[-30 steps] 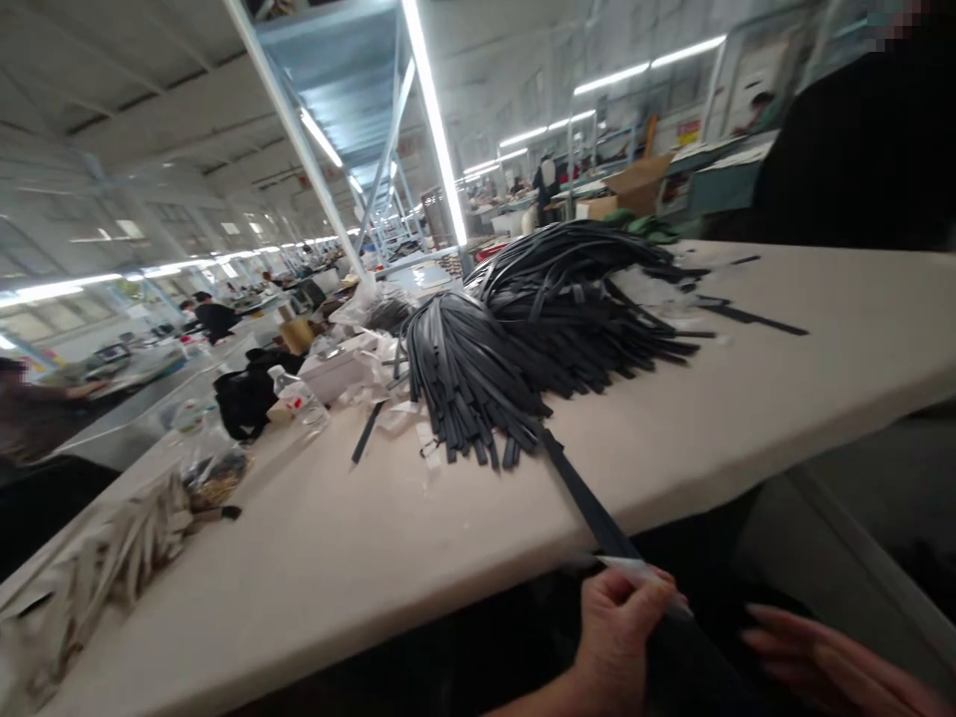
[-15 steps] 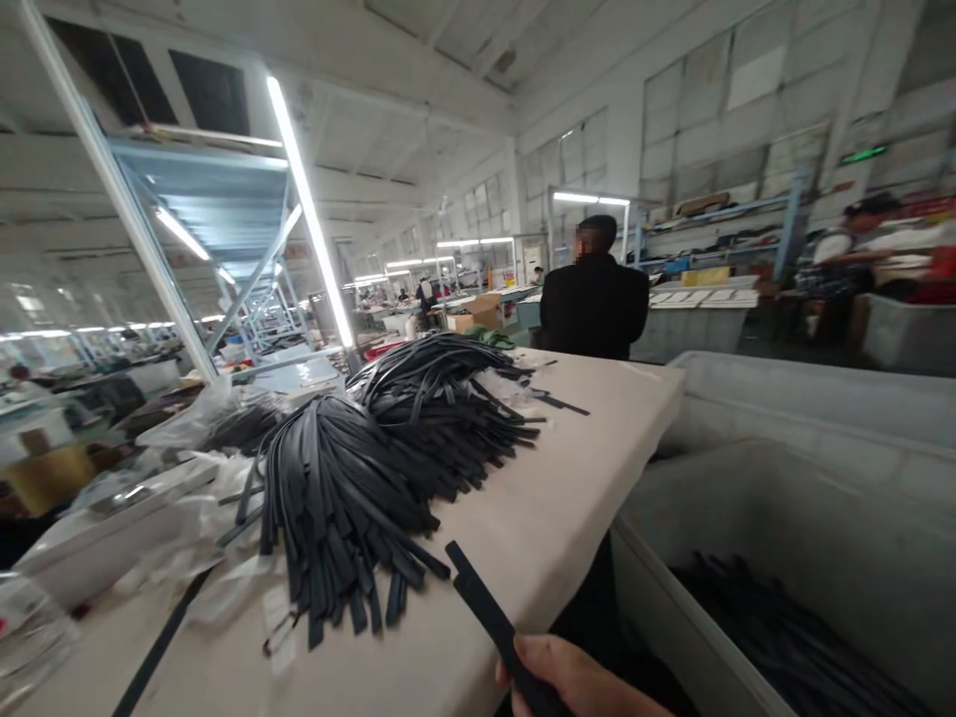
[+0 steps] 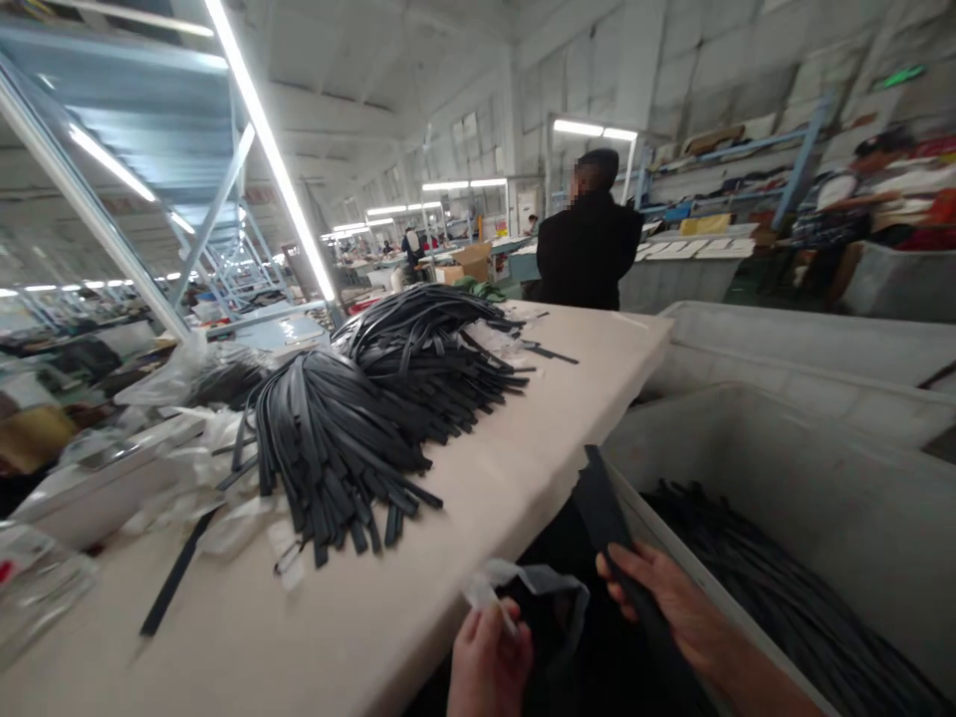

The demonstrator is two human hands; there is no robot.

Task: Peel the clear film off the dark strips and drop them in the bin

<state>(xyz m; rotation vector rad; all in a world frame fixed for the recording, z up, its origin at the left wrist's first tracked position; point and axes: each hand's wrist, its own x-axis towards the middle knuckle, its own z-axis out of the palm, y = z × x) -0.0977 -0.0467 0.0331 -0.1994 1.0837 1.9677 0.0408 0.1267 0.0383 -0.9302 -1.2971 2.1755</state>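
Note:
My right hand point(image 3: 657, 597) is closed around dark grey flat strips point(image 3: 601, 498), held over the gap between the table and the bin. Lower and to the left, my left hand point(image 3: 493, 652) pinches the rim of a clear plastic bag point(image 3: 534, 578), whose mouth gapes beside the table edge. The strips' upper end stands just to the right of the bag, apart from it. A large heap of similar strips point(image 3: 336, 438) lies on the pale table point(image 3: 478, 508). The lower ends of the held strips run out of the picture.
A grey plastic bin point(image 3: 762, 428) with many strips point(image 3: 777, 597) stands to the right, another bin point(image 3: 807, 344) behind it. One loose strip point(image 3: 179, 573) and plastic bags point(image 3: 45, 568) lie on the left of the table. A person in black point(image 3: 590, 234) stands beyond the table.
My right hand has moved right with the strips, away from the table top. My left hand has come into view with the plastic bag. The view has tilted downward.

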